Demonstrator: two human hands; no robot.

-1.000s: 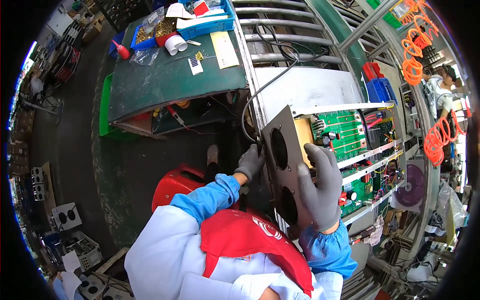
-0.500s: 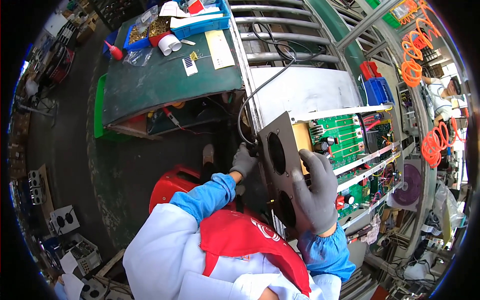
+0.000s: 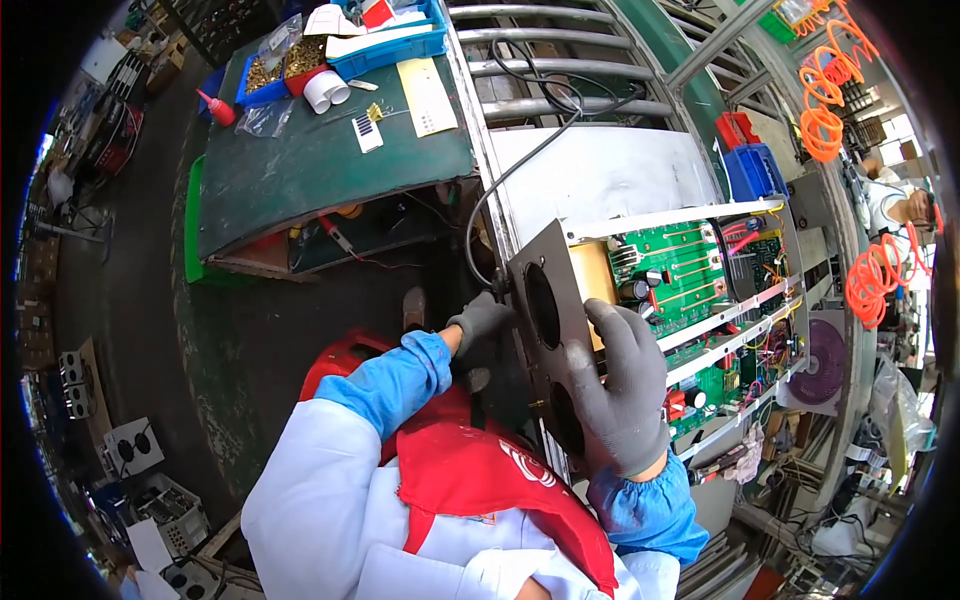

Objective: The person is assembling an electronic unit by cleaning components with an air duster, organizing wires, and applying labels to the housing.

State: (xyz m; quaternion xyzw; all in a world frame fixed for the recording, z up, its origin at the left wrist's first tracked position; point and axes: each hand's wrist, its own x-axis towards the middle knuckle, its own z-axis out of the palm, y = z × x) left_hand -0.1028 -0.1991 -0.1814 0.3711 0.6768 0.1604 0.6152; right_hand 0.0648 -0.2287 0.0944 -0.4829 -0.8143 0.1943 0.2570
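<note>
A grey metal panel [image 3: 558, 270] with two round openings stands tilted at the near end of an open chassis. Inside the chassis lie green circuit boards [image 3: 672, 262], capacitors and wires between metal rails. My right hand [image 3: 630, 400], gloved in grey, grips the panel's edge, thumb on one face and fingers on the other. Low beside the panel's outer corner is my left hand [image 3: 480, 322], also gloved, its fingers closed where a black cable [image 3: 470, 232] comes down. What its fingertips hold is hidden.
On the green bench [image 3: 320, 170] at upper left sit a blue bin [image 3: 395, 50], a red squeeze bottle [image 3: 218, 108] and paper rolls. Metal rollers [image 3: 560, 68] run beyond a white board [image 3: 610, 170]. Orange coiled hoses [image 3: 870, 285] hang at right; a red stool [image 3: 345, 360] stands below my left arm.
My left hand has shifted slightly, staying beside the panel's corner. The panel and my right hand appear a little further left in view, with the right hand's grip kept.
</note>
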